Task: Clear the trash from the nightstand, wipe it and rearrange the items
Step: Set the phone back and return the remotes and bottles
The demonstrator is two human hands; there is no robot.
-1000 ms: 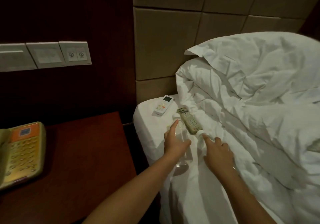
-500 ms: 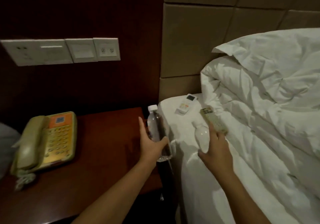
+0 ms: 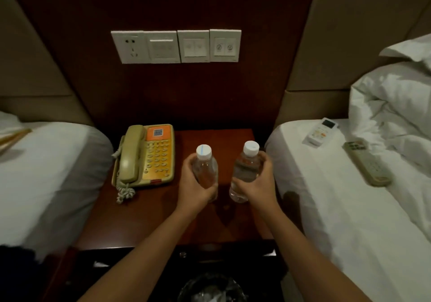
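Two water bottles are in hand right now, one each. The left hand [image 3: 194,186] has its fingers wrapped round the left bottle [image 3: 205,168], and the right hand [image 3: 261,182] has its fingers curled round the right bottle [image 3: 246,171]. Both bottles are upright, caps on, side by side over the middle of the nightstand tabletop [image 3: 149,217], just right of the telephone [image 3: 144,156]. Can't quite tell if the bases are touching the wood or a hair above it.

Progress-wise, I'd say we're in the rearranging part. No trash visible on the tabletop, and the surface looks clean with a bit of sheen, so clearing and wiping seem done, though that's my guess. A bin [image 3: 211,289] sits on the floor below.

What's left: set the bottles down and let go, then probably bring back the white remote [image 3: 320,132] and the grey remote [image 3: 367,163], both lying on the right bed [image 3: 338,220], well apart from the nightstand.
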